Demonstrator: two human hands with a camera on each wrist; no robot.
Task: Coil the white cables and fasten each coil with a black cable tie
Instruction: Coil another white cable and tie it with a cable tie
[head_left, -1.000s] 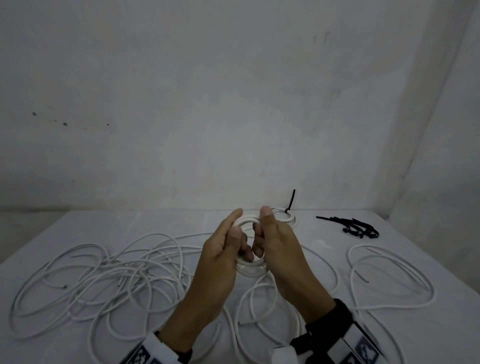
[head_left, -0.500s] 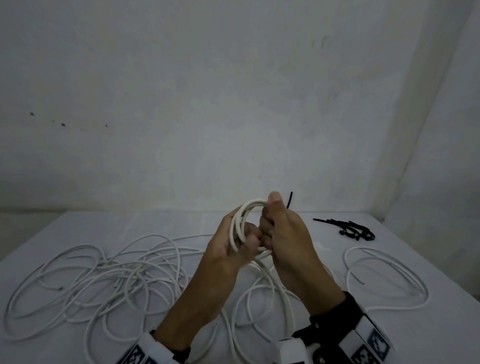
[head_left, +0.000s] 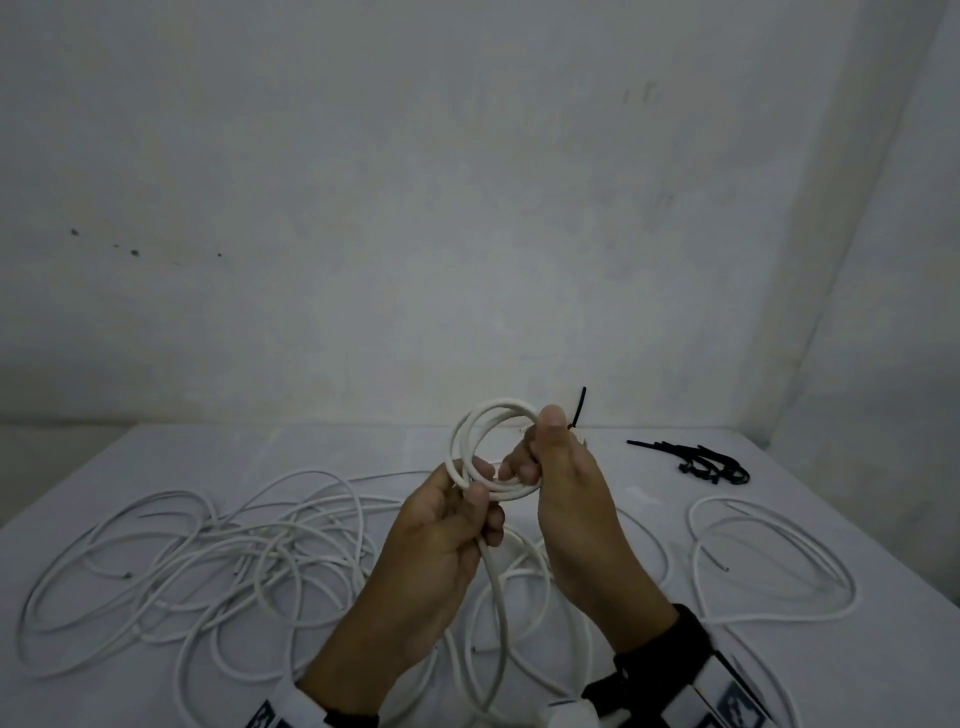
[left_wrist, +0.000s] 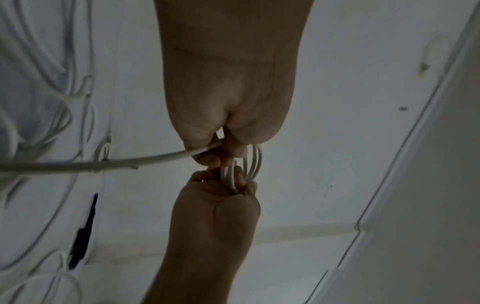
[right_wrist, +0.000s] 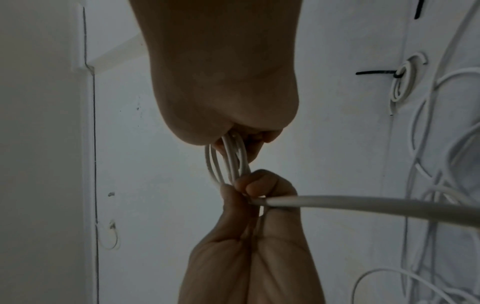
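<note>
Above the table's middle, both hands hold a small coil of white cable (head_left: 480, 431) of several loops, standing nearly upright. My left hand (head_left: 475, 493) pinches its lower left side. From that hand the loose tail (head_left: 500, 613) runs down to the table. My right hand (head_left: 535, 447) grips the coil's right side, thumb on top. In the left wrist view the coil (left_wrist: 253, 164) sits between the two hands, and the tail (left_wrist: 103, 164) leads off left. In the right wrist view the loops (right_wrist: 228, 158) pass under the right hand's fingers. A heap of black cable ties (head_left: 701, 462) lies at the far right.
A finished small coil (right_wrist: 405, 78) bound with a black tie (head_left: 579, 410) lies just behind my right hand. Tangled loose white cables (head_left: 208, 545) cover the table's left half. Another loose cable (head_left: 769, 561) loops on the right. A grey wall stands close behind the white table (head_left: 363, 447).
The hands have lifted the coil and tipped it from nearly flat to nearly upright. The left hand's grip has shifted to the coil's lower left, with the tail now trailing from it.
</note>
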